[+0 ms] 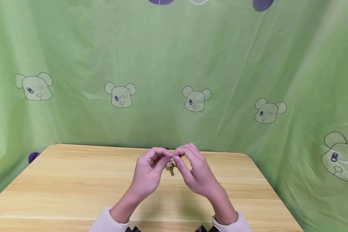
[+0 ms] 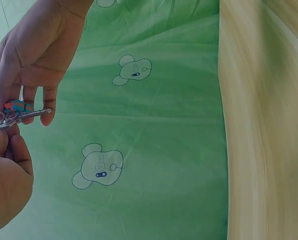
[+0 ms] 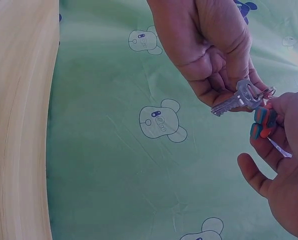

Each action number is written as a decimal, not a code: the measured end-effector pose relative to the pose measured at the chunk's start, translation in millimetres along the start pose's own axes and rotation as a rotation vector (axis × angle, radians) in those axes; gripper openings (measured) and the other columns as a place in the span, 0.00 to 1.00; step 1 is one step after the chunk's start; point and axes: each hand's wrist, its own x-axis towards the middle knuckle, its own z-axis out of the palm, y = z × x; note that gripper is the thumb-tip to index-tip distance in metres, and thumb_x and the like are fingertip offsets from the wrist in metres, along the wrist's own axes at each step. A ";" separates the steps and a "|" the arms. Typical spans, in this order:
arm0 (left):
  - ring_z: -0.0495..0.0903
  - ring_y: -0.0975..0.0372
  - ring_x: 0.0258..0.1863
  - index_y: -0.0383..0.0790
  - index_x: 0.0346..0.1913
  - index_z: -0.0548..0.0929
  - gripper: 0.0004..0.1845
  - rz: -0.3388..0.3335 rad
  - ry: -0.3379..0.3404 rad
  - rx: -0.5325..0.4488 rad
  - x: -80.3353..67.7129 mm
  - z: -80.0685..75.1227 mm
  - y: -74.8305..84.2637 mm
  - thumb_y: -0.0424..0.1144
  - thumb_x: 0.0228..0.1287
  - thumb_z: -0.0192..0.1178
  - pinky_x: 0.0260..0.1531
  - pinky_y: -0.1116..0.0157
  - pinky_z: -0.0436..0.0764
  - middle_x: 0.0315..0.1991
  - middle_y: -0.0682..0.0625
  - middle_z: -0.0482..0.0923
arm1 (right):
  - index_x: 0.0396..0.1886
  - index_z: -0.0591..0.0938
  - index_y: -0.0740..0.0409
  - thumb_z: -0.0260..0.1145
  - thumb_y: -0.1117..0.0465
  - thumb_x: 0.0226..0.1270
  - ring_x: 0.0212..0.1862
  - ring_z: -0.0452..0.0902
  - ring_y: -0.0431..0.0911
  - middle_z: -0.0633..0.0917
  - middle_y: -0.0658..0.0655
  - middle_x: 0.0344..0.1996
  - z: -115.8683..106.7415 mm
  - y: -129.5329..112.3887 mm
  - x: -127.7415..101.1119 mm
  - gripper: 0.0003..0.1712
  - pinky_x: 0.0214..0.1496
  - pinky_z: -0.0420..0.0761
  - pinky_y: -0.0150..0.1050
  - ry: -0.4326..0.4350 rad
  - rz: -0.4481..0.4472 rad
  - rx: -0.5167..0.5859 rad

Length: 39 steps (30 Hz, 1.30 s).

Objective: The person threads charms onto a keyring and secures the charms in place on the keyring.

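Note:
Both hands meet above the table, fingertips close together around a key ring (image 3: 266,92). My left hand (image 1: 147,172) pinches the ring between thumb and index finger. From it hangs a metal key (image 1: 171,168), its toothed blade pointing down in the head view. My right hand (image 1: 195,170) pinches a small orange-and-teal charm (image 3: 263,120) beside the ring, thumb and index finger curled, other fingers spread looser in the right wrist view. In the left wrist view the charm (image 2: 19,106) lies against the right hand's fingers, with the key next to it; fingers partly hide the ring.
A light wooden table (image 1: 75,183) lies under the hands. Green cloth (image 1: 162,58) printed with bear heads hangs behind it and along both sides. Pale sleeves (image 1: 111,222) and dark straps show at the wrists.

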 end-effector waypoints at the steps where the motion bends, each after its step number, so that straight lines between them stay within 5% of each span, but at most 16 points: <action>1: 0.82 0.62 0.35 0.32 0.44 0.82 0.03 0.001 0.001 0.001 0.0 -0.2 0.2 0.26 0.71 0.60 0.36 0.69 0.83 0.38 0.42 0.84 | 0.45 0.79 0.60 0.59 0.66 0.78 0.43 0.74 0.45 0.81 0.50 0.38 0.1 -0.1 0.1 0.04 0.47 0.74 0.35 0.000 -0.001 0.000; 29: 0.82 0.56 0.36 0.33 0.43 0.82 0.03 0.002 -0.002 0.004 1.9 -2.0 2.5 0.26 0.71 0.60 0.36 0.68 0.83 0.38 0.42 0.84 | 0.44 0.80 0.59 0.56 0.61 0.81 0.43 0.74 0.45 0.82 0.49 0.38 -2.6 -6.4 2.2 0.08 0.47 0.74 0.34 0.011 -0.025 -0.009; 39: 0.82 0.61 0.36 0.35 0.43 0.82 0.03 0.007 0.012 0.038 2.3 -4.0 2.8 0.27 0.72 0.60 0.35 0.68 0.82 0.38 0.44 0.84 | 0.43 0.79 0.59 0.56 0.60 0.82 0.43 0.74 0.45 0.81 0.49 0.37 -3.5 -8.0 3.5 0.08 0.47 0.73 0.33 0.005 -0.047 -0.017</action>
